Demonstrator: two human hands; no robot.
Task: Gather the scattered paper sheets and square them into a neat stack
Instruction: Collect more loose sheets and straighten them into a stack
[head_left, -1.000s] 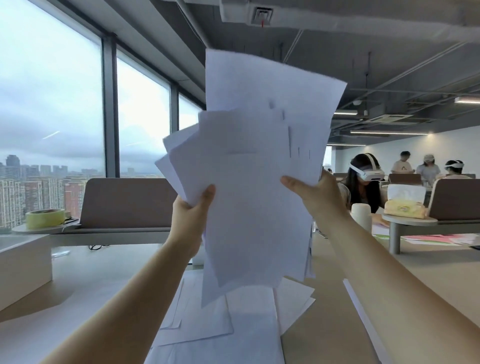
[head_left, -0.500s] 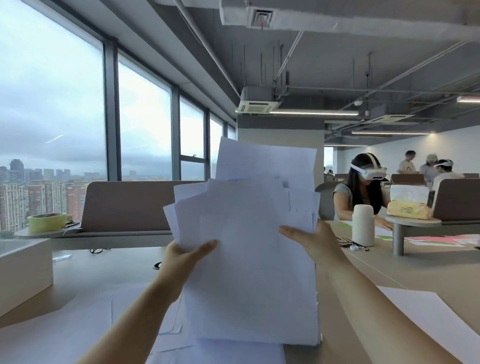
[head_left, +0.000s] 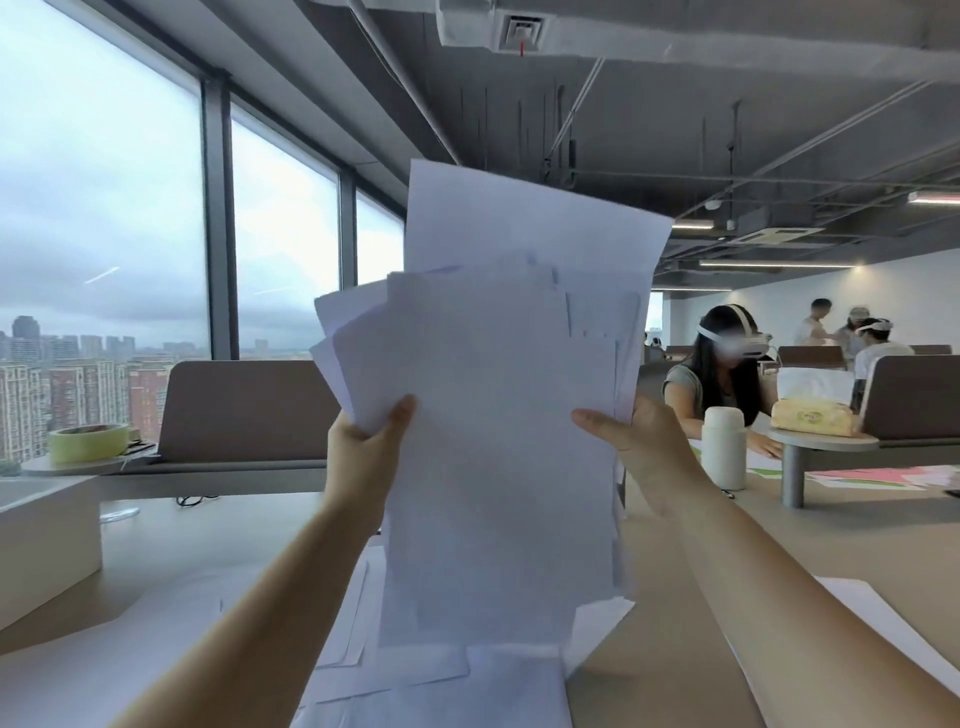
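Observation:
I hold a bundle of white paper sheets (head_left: 498, 415) upright in front of me, raised above the table. Their edges are uneven: some sheets fan out to the left and one stands well above the rest. My left hand (head_left: 363, 447) grips the bundle's left edge with the thumb on the near face. My right hand (head_left: 639, 447) grips the right edge the same way. More loose white sheets (head_left: 395, 670) lie flat on the beige table (head_left: 218, 561) below the bundle, and one sheet (head_left: 878, 639) lies at the right under my forearm.
A white box (head_left: 47, 540) stands on the table at the left. A roll of green tape (head_left: 88, 441) sits on a shelf by a grey divider (head_left: 249, 410). A person with a headset (head_left: 722, 384), a white bottle (head_left: 724, 447) and others are at the right.
The bundle dropped low half a second ago and has risen again. The sheets are fanned more loosely at the left and top than in the lowered position.

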